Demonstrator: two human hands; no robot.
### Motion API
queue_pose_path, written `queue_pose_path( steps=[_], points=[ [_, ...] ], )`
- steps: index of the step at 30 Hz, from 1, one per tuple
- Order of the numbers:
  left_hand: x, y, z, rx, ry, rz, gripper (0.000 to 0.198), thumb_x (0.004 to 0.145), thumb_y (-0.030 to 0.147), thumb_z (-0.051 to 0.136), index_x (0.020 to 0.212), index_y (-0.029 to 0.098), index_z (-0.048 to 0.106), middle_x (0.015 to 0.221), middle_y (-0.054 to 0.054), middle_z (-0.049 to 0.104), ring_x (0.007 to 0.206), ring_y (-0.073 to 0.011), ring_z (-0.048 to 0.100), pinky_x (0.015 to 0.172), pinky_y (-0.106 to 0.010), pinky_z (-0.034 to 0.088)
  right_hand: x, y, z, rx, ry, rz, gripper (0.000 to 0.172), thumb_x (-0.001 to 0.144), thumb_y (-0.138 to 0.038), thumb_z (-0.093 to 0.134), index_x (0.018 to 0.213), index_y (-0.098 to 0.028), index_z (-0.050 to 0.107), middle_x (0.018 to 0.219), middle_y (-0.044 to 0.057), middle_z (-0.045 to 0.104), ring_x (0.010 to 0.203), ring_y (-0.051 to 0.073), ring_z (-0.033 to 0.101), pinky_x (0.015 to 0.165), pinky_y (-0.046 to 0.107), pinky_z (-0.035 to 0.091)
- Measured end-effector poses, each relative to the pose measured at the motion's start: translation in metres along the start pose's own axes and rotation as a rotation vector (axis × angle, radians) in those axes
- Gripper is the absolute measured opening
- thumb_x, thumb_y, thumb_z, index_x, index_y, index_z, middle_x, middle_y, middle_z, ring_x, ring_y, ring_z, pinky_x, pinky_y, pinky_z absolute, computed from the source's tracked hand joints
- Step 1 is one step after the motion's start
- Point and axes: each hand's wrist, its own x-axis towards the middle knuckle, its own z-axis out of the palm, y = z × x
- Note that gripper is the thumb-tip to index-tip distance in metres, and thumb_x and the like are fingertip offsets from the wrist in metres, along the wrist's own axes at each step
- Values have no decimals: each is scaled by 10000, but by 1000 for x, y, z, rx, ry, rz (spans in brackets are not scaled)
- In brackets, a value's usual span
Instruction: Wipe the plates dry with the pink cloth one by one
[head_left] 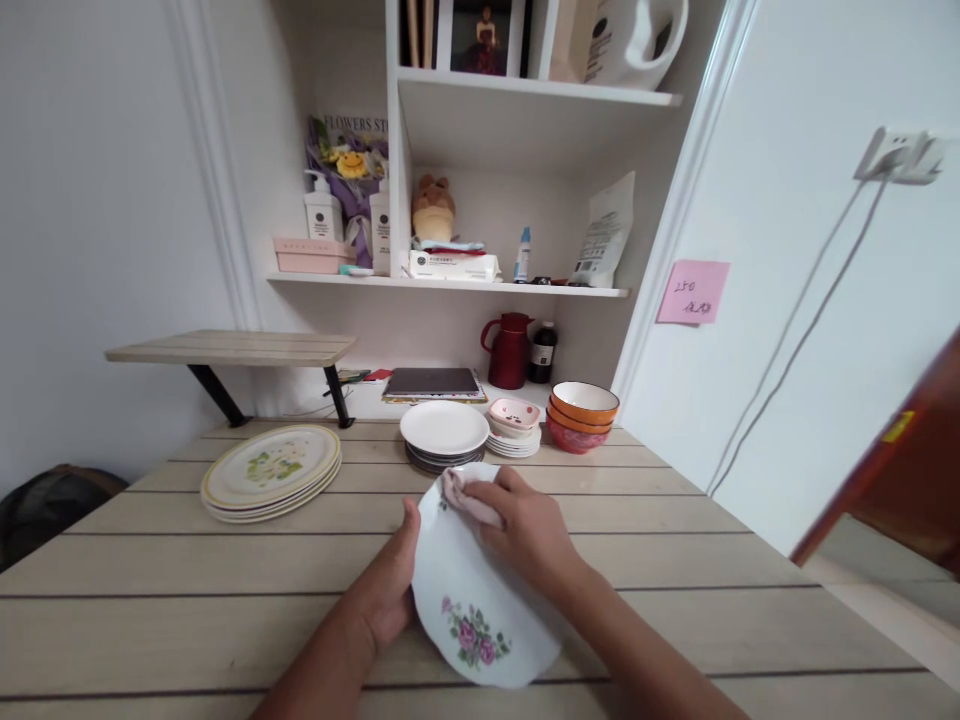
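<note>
A white oval plate [472,590] with pink roses and a wavy rim is tilted above the table in front of me. My left hand [394,580] grips its left edge, thumb up along the rim and the other fingers hidden behind the plate. In my right hand [529,525] is a bunched pale pink cloth [469,498], pressed against the plate's upper part. My right forearm covers some of the plate's right side.
Behind the plate stand a stack of round plates [444,428], small dishes [514,414] and stacked bowls [583,405]. Oval plates [271,468] are piled at left, near a small raised shelf [232,347]. A red jug [510,350] and a laptop [433,381] are at the back.
</note>
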Motion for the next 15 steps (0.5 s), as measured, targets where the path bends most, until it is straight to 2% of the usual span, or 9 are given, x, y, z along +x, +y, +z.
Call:
queue_pose_path(
  steps=[3,7,11,15],
  points=[
    [-2,1,0,13,-21,-4,773,817,685,367,1358,140,462,1256,-149,621,1216,-303,528,1057,-409,326,2,19,-5,-67,66,90,397,783,-252,567,1144,-410,611,912,-1,555,704,156,564,573,246,319],
    [-3,1,-1,33,-7,-5,790,803,713,351,1348,156,478,1246,-138,630,1221,-306,524,1073,-423,305,-1,38,-14,-85,86,117,365,780,-228,571,1107,-379,635,944,3,570,732,157,572,572,244,321],
    [-3,2,-5,30,-13,-10,816,784,734,356,1346,156,482,1230,-142,638,1218,-312,527,1083,-435,291,-6,47,-25,-78,35,135,340,767,-212,571,1059,-366,656,916,-1,579,729,151,572,584,239,329],
    [-3,1,-6,39,1,-15,804,787,734,351,1325,158,507,1227,-135,640,1211,-308,534,1088,-433,285,-10,49,-35,-39,-76,95,288,771,-199,559,1004,-329,668,906,2,583,721,144,570,626,243,354]
  ],
)
